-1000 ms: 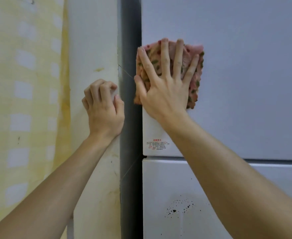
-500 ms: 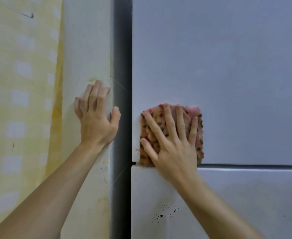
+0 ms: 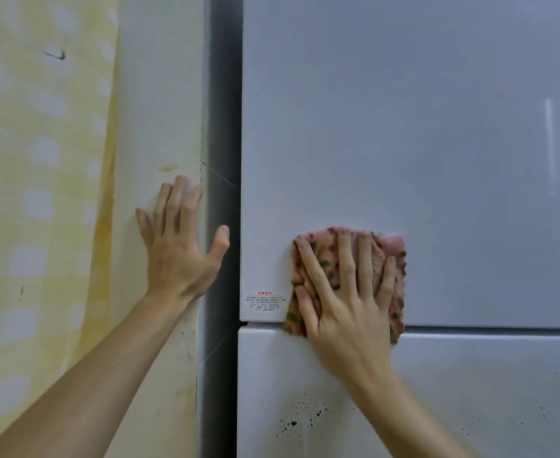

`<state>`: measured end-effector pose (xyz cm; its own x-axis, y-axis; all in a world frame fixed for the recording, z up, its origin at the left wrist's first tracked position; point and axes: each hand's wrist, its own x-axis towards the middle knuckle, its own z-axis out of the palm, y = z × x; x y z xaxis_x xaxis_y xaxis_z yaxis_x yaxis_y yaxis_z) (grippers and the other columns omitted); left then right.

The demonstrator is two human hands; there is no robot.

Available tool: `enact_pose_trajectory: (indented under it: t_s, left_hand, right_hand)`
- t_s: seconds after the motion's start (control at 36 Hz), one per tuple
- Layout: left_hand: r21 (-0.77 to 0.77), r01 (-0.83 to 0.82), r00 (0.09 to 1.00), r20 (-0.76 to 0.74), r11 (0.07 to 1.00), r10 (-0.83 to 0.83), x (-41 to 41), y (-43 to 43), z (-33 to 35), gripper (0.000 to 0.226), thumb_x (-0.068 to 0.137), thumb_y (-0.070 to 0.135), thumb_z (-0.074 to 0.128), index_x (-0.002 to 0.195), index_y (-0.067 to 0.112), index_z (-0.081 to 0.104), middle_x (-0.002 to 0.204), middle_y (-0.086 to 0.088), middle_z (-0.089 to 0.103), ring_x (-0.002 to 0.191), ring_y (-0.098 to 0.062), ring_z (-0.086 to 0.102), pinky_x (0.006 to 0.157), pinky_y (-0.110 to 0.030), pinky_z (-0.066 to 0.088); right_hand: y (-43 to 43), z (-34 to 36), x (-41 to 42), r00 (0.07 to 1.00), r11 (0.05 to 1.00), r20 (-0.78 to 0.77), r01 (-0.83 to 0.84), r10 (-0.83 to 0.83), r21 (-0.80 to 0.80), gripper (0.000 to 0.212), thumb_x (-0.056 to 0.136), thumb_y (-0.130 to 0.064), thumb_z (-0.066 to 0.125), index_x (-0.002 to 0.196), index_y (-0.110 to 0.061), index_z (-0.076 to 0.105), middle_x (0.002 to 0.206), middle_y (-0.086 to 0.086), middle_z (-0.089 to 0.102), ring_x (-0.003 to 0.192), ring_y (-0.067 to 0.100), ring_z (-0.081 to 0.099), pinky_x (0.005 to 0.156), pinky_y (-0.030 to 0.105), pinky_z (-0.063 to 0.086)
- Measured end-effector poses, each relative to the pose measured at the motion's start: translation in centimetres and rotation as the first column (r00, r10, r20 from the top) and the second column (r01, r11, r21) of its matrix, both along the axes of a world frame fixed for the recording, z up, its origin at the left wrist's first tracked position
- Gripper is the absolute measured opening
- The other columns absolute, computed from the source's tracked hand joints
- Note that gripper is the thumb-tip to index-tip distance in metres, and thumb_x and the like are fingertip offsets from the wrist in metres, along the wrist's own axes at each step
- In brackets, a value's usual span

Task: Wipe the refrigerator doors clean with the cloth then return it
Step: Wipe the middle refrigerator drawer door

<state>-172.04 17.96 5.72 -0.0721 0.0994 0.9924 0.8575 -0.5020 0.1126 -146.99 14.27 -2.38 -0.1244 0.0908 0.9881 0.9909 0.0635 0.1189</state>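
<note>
Now the right hand (image 3: 348, 302) presses the cloth (image 3: 394, 256) flat against the refrigerator. Its fingers (image 3: 344, 256) are straight and spread like a fan, pointing upward, and they do not curl around the fabric. The cloth is pink with red and green spots and folded to a nearly square pad, a little taller than wide. It lies directly under the palm and fingers, at the bottom left corner of the upper door (image 3: 404, 127). Its lower edge crosses the seam (image 3: 503, 330) and touches the top of the lower door (image 3: 470, 391). Just to the left of the cloth is a small warning sticker (image 3: 265, 302) with red print.

The left hand (image 3: 179, 249) rests open on the pale wall (image 3: 159, 94) beside the refrigerator, its fingers close together and the thumb held out to the side. It holds nothing and, I think, it only supports the body. A yellow checked curtain (image 3: 40, 160) hangs further left.

I judge that the wiping is in the middle, not near the end. A group of black specks (image 3: 301, 421) sits on the lower door, below the cloth and slightly to the left. The right hand is the nearer one to them, so the next stroke probably needs to go straight down with the same flat pressure. Because nothing grips the cloth, it could slip or fold when it passes over the seam.
</note>
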Motion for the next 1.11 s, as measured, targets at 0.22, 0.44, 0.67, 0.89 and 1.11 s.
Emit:
enact_pose_trajectory:
  t_s: [0.22, 0.44, 0.67, 0.89, 1.11]
  left_hand:
    - [-0.007, 0.119, 0.988, 0.101, 0.993, -0.117, 2.8, -1.3, 0.5, 0.066, 0.099, 0.034, 0.044, 0.161, 0.014, 0.030, 0.173, -0.002, 0.021, 0.162, -0.019, 0.011, 0.129, -0.060, 0.000]
    - [0.065, 0.049, 0.989, -0.146, 0.997, -0.039, 6.5, -1.8, -0.3, 0.061, 0.101, 0.029, 0.040, 0.160, 0.017, 0.035, 0.173, -0.004, 0.022, 0.162, -0.022, 0.013, 0.131, -0.052, -0.002]
    - [0.110, -0.007, 0.990, -0.138, 0.994, 0.022, 10.1, -2.0, -1.1, 0.062, 0.102, 0.031, 0.040, 0.160, 0.011, 0.037, 0.172, -0.009, 0.026, 0.162, -0.028, 0.017, 0.131, -0.055, 0.006]
    - [0.138, -0.034, 0.985, -0.161, 0.990, 0.056, 12.3, -2.7, -0.7, 0.058, 0.102, 0.031, 0.042, 0.156, 0.010, 0.046, 0.170, -0.014, 0.031, 0.159, -0.033, 0.024, 0.130, -0.057, 0.013]
    - [0.190, -0.063, 0.978, -0.185, 0.980, 0.099, 13.7, -2.7, -0.7, 0.056, 0.103, 0.033, 0.045, 0.156, 0.016, 0.047, 0.169, -0.012, 0.034, 0.159, -0.031, 0.026, 0.129, -0.055, 0.015]
  right_hand:
    - [0.0, 8.0, 1.0, 0.993, 0.998, -0.113, -0.011, 0.018, 0.064, 0.061, 0.107, -0.058, 0.035, 0.164, -0.045, 0.020, 0.175, 0.009, 0.012, 0.162, 0.036, 0.005, 0.126, 0.066, 0.004]
    - [0.0, 11.1, 0.9, 0.983, 0.996, -0.184, 0.008, 0.007, 0.084, 0.058, 0.109, -0.055, 0.031, 0.165, -0.041, 0.024, 0.174, 0.012, 0.014, 0.161, 0.039, 0.008, 0.125, 0.068, 0.005]
    - [-0.9, 0.0, 4.8, 0.999, 0.999, 0.028, -0.037, 0.036, 0.031, 0.058, 0.109, -0.053, 0.039, 0.164, -0.041, 0.026, 0.175, 0.009, 0.015, 0.162, 0.035, 0.009, 0.124, 0.069, 0.014]
    - [-1.4, 8.1, 7.2, 1.000, 0.997, -0.022, 0.004, -0.003, 0.071, 0.053, 0.110, -0.054, 0.033, 0.162, -0.043, 0.028, 0.174, 0.009, 0.017, 0.162, 0.034, 0.010, 0.126, 0.066, 0.007]
    - [-1.7, 9.3, 7.9, 0.993, 0.999, -0.113, 0.041, -0.038, 0.021, 0.057, 0.110, -0.056, 0.027, 0.164, -0.043, 0.019, 0.175, 0.008, 0.009, 0.162, 0.033, 0.004, 0.128, 0.062, 0.002]
